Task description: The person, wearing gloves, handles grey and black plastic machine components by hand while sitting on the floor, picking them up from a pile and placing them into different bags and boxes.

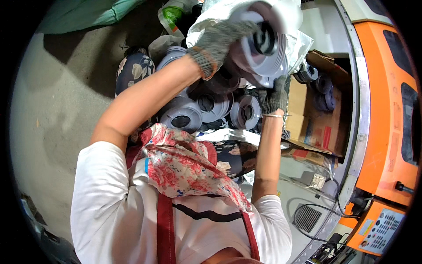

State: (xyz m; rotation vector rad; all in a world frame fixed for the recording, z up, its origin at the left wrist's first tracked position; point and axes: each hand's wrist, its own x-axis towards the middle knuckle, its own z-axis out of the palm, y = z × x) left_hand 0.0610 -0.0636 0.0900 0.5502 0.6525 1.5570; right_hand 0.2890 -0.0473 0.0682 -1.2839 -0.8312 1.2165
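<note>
My two hands, in grey knit gloves, hold up a stack of round, flanged grey plastic parts [269, 61] with black centres. At its upper left my left hand [224, 42] grips the stack, its fingertips partly hidden and blurred. Lower down, on the right side, my right hand [275, 94] is closed at the rim of the stack. The stack's top end is smeared by motion. Below and between my arms lies a pile of similar grey flanged parts [211, 104], several with black discs in the middle.
An open cardboard box [299, 108] on the right contains a few similar parts [324, 83]. White sacking [211, 20] lies behind the pile. Beyond the box stands an orange machine [378, 110] with a button panel [381, 231] and looping black cables. A green bundle [88, 15] is at the far left.
</note>
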